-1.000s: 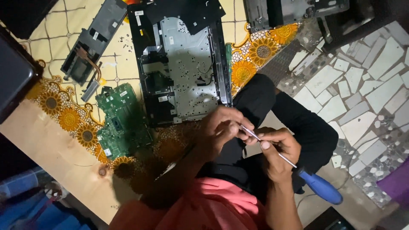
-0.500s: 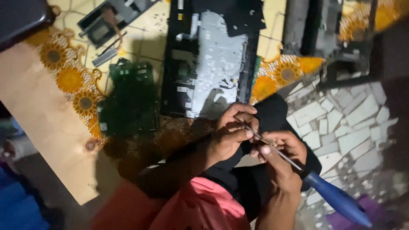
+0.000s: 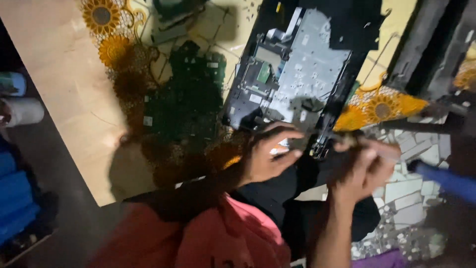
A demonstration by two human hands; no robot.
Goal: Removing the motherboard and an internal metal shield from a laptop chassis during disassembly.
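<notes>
Since the earlier frame both hands are shifting up to the opened laptop base (image 3: 302,74): left hand (image 3: 267,154) spreading fingers at its near edge, right hand (image 3: 362,168) gripping the blue-handled screwdriver (image 3: 446,179), circuit board (image 3: 186,97) lying just left.

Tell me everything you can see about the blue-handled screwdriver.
The screwdriver has a thick blue handle, plastic by its look, that juts out toward the right edge of the view, above the broken-tile floor. Its shaft is lost in motion blur. The right hand is on it, just left of the handle. The tip seems to point toward the left hand, near the opened laptop base; contact cannot be told.
</notes>
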